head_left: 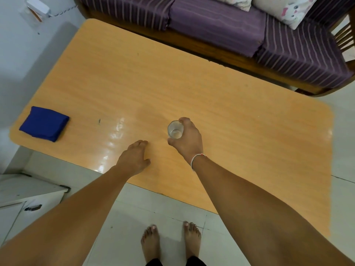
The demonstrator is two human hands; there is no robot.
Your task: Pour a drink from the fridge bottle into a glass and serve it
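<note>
Orange wood-grain laminate table (pixel 192 89): small clear drinking glass (pixel 175 129) upright near its front-centre, right hand (pixel 187 139) wrapped around it. Left hand (pixel 134 157) just left of glass, loosely curled, empty. Folded blue cloth (pixel 44 123) far left.

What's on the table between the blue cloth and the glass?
Nothing, in the head view: only bare, shiny table between the cloth and the glass.
</note>
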